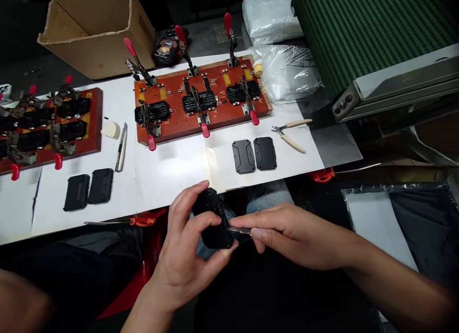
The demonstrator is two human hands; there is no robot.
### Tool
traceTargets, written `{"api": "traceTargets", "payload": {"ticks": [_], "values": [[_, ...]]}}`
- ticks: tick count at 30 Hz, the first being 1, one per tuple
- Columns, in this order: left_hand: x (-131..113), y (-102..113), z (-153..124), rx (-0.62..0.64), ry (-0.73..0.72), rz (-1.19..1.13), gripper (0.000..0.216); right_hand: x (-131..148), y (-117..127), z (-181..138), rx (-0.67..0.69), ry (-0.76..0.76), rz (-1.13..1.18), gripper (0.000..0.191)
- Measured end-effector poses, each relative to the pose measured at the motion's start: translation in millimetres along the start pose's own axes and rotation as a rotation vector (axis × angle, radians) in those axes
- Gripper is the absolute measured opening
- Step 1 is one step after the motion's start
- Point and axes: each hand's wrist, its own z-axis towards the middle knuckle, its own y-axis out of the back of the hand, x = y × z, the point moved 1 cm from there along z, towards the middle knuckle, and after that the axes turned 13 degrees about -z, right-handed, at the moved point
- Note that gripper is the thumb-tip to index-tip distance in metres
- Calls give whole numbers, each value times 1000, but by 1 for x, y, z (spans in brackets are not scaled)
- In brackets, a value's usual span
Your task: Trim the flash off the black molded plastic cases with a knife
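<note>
My left hand (182, 247) grips a black plastic cover (215, 232) by its edges, tilted up over my lap in front of the table. Fingers and thumb wrap round its rim. My right hand (283, 232) is closed on a knife with a thin metal blade (241, 230), its handle hidden in the palm. The blade's tip meets the near right edge of the cover, and my right index finger lies along it. Two similar flat black covers, a left one (244, 156) and a right one (266, 153), lie side by side on the white table top.
A red-brown fixture (172, 129) with red-handled toggle clamps holds black parts; another fixture (95, 127) stands left. Cutting pliers (292, 134), a utility knife (121, 147) and black covers (101, 185) lie on the table. A cardboard box (93, 50), plastic bags (290, 74) and green conveyor (376, 31) stand beyond.
</note>
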Motion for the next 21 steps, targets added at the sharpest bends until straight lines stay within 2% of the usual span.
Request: {"api": "traceTargets", "payload": {"ticks": [5, 7, 9, 11, 14, 18, 21], "values": [[5, -4, 0, 20, -10, 37, 39, -2, -2, -4, 29, 43, 66, 43], [6, -5, 0, 19, -2, 28, 39, 0, -2, -4, 10, 12, 66, 37], [6, -7, 1, 27, 15, 13, 39, 1, -4, -2, -82, -70, 46, 25], [4, -10, 2, 43, 38, -6, 37, 1, -10, 2, -228, -141, 20, 13], [2, -16, 2, 70, 60, -25, 37, -3, -22, 9, -368, -101, -15, 3], [1, -20, 0, 99, 88, -58, 36, -10, -27, 11, -370, 3, -66, 11], [0, -18, -2, 105, 109, -95, 36, -15, -19, 6, -363, -84, 10, 21]]}}
